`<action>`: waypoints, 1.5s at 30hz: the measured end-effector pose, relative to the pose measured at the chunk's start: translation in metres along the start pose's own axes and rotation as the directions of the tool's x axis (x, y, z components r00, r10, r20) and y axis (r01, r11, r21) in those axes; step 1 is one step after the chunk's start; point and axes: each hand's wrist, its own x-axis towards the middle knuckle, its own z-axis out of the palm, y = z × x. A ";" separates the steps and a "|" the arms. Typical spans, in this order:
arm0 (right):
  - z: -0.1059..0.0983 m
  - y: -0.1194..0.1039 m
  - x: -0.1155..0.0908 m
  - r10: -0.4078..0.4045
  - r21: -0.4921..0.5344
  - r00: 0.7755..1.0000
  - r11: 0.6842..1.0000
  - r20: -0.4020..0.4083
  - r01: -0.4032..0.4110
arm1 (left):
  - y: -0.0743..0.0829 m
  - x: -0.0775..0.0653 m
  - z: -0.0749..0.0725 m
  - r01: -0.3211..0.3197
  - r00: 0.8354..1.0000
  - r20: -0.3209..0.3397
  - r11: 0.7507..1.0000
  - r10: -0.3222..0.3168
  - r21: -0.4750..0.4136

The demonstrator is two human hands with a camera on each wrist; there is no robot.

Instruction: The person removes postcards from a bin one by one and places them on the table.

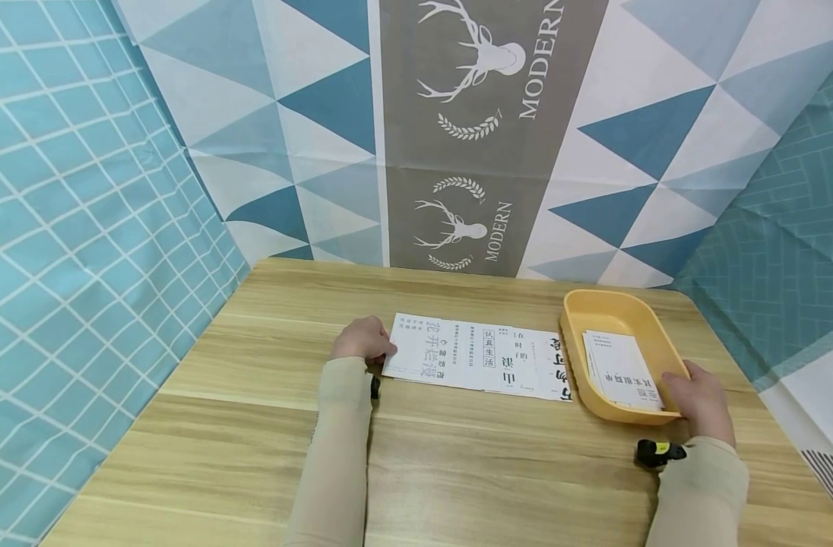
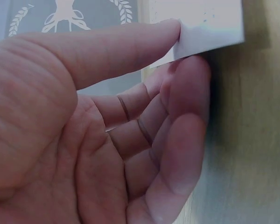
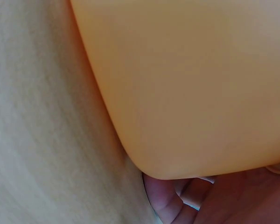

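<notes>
A wood-grain table (image 1: 498, 471) carries printed white cards (image 1: 481, 358) beside a yellow tray (image 1: 606, 314).

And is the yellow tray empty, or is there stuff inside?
Not empty: white cards with dark writing lie inside the yellow tray, leaving its far end bare.

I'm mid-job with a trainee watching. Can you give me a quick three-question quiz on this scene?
1. True or false: the right hand grips the yellow tray.
2. Multiple choice: what lies inside the tray?
A) a pen
B) white printed cards
C) a cup
3. Fill in the blank: in the head view, the left hand pinches the ____ end of the row of cards.

Key: 1. True. 2. B. 3. Left.
</notes>
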 end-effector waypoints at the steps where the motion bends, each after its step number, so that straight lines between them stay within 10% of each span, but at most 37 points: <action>1: 0.000 0.000 0.000 0.001 0.001 1.000 1.000 0.000 -0.001 | 0.001 -0.001 0.000 -0.001 1.000 -0.002 1.000 0.001 0.008; 45: 0.001 0.001 0.004 -0.010 -0.017 1.000 1.000 -0.010 0.009 | 0.008 -0.008 -0.002 0.023 1.000 -0.017 0.998 -0.022 0.065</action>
